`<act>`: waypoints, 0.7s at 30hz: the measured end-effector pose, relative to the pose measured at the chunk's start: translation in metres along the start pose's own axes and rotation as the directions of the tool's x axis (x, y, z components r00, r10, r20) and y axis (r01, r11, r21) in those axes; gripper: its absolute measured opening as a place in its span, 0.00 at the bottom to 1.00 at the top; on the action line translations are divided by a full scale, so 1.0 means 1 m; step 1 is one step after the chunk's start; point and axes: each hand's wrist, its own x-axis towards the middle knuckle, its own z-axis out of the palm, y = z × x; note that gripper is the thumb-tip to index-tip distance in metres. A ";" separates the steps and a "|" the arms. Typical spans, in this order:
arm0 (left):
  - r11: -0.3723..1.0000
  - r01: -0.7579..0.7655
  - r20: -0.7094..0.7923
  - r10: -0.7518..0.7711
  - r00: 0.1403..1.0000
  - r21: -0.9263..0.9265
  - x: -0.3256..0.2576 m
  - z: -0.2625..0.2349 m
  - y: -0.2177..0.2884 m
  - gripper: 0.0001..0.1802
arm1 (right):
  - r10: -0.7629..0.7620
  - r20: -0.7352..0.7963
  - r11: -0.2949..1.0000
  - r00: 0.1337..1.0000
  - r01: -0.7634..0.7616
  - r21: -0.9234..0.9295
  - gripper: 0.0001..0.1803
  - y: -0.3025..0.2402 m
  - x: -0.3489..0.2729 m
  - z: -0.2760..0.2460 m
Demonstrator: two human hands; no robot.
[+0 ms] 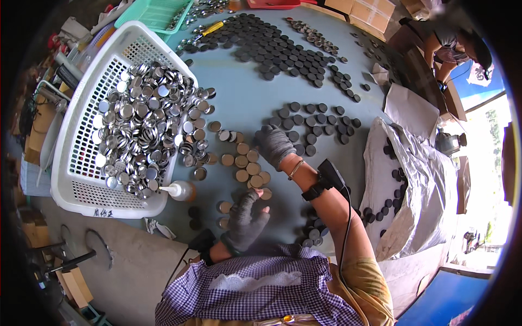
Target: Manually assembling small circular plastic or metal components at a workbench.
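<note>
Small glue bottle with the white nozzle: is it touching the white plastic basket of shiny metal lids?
Touching. In the head view the small glue bottle lies on the grey table with its white nozzle against the near rim of the white plastic basket.

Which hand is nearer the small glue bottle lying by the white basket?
Left. The left hand is just right of and slightly below the glue bottle; the right hand is farther off, up and to the right among the discs.
</note>
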 end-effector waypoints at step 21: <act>0.987 -0.095 0.032 0.092 0.995 0.127 -0.020 0.011 0.008 0.27 | 0.071 -0.008 0.997 0.997 -0.072 -0.036 0.20 0.012 -0.042 -0.009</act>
